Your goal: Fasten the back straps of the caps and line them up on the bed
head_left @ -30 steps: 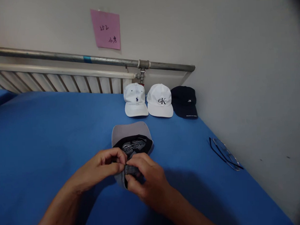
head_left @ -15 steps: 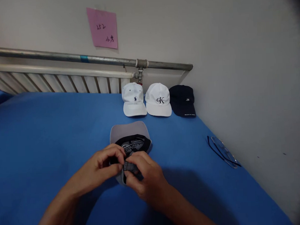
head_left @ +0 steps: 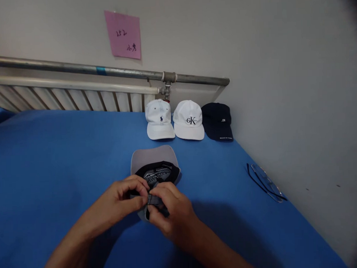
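A grey baseball cap (head_left: 154,155) lies upside down on the blue sheet, its brim pointing away from me and its dark inner band showing. At the cap's back edge, my left hand (head_left: 126,196) pinches the end of the dark strap between thumb and fingers. My right hand (head_left: 172,208) is closed on the same adjusting strap (head_left: 154,199) just to the right, thumb below and fingers above. The fingertips of both hands nearly meet there. My fingers hide part of the strap and the cap's near side.
Behind the grey cap stand a white cap with a small rider logo (head_left: 159,119), a white CK cap (head_left: 188,120) and a black cap (head_left: 217,121). Eyeglasses (head_left: 266,182) lie by the right wall. A radiator (head_left: 77,99) and a metal pipe (head_left: 129,72) run along the back.
Both hands stay at the strap with almost no movement. The whole view has shifted very slightly, so things sit a little lower in the picture.
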`<state>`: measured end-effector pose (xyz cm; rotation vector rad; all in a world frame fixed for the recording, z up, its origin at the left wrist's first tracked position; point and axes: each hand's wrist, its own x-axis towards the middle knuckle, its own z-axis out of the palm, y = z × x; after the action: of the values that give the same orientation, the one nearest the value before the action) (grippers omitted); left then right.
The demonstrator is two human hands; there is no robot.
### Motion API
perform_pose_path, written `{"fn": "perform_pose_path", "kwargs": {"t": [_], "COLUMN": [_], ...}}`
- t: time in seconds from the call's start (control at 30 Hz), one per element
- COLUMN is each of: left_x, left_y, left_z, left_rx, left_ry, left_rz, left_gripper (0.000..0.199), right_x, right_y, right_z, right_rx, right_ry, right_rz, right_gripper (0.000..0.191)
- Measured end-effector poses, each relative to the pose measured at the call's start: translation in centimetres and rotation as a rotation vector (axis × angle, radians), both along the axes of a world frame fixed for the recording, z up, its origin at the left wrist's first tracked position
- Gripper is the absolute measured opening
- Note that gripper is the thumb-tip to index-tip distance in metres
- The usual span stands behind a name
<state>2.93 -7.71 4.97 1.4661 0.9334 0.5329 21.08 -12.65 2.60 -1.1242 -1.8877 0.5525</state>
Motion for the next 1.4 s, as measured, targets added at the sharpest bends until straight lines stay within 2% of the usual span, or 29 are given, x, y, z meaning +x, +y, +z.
{"fn": "perform_pose_path", "kwargs": {"t": [0.2, 0.5, 0.67, 0.87, 1.03, 1.1, 1.27, 1.4], "left_x": [0.3, 0.4, -0.8, -1.5, -1.6, -1.5, -1.5, -1.9], "left_y": [0.0, -0.2, 0.0, 0.3, 0.1, 0.0, 0.1, 0.3], "left_z": [-0.4, 0.3, 0.1, -0.5, 0.2, 0.5, 0.6, 0.3], "left_rx": [-0.074, -0.194, -0.236, -0.234, -0.220, -0.216, -0.223, -0.216], "left_ry": [-0.053, -0.091, -0.189, -0.210, -0.198, -0.148, -0.053, -0.100], "left_rz": [0.004, 0.074, 0.017, -0.029, -0.068, -0.112, -0.206, -0.189], "left_gripper": [0.006, 0.010, 0.006, 0.006, 0.004, 0.012, 0.018, 0.015], "right_x": [0.0, 0.3, 0.3, 0.4, 0.3, 0.2, 0.7, 1.3], "right_y": [-0.1, 0.0, -0.1, -0.1, -0.1, -0.2, -0.1, 0.1], "right_z": [-0.2, 0.3, 0.7, 0.8, 0.7, 0.7, 1.3, 1.7], "right_rx": [0.048, 0.077, 0.077, 0.067, 0.063, 0.057, -0.056, -0.211], "right_ry": [-0.037, -0.058, -0.035, -0.019, -0.027, -0.051, -0.007, 0.086], "right_rz": [0.008, 0.034, 0.048, 0.069, 0.061, 0.086, 0.181, 0.123], "right_gripper": [0.020, 0.021, 0.021, 0.024, 0.023, 0.022, 0.035, 0.043]}}
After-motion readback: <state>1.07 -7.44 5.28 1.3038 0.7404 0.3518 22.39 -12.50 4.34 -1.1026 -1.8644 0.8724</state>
